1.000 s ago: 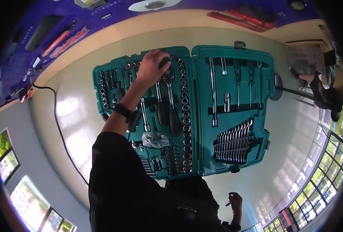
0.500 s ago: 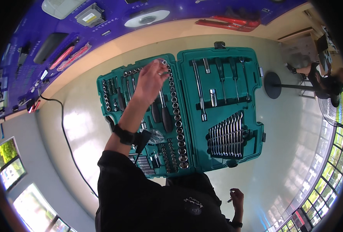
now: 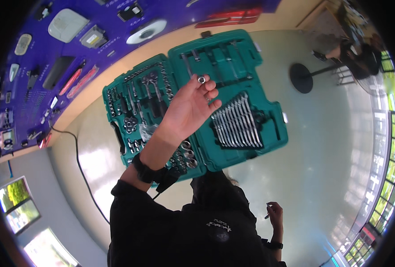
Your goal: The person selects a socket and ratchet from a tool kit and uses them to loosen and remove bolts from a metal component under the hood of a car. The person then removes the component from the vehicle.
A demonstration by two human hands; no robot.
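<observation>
- Far L: blk cable is curving over pale floor, apart from green case.
- L hand: thumb & fingertips are pinching chrome socket over case's R half; step's prob. handling one loose socket, next move's calling for steady pinch, clearing wrenches.
- R hand: fingers are gripping slim item, kind unclear.
- Far R: floor's stretching btwn case edge & blk stand base, giving room.

Below the left hand, a black wristband carries a dark box and thin cable. Below the right hand sits another black band. The short-sleeved black shirt bears white script.
</observation>
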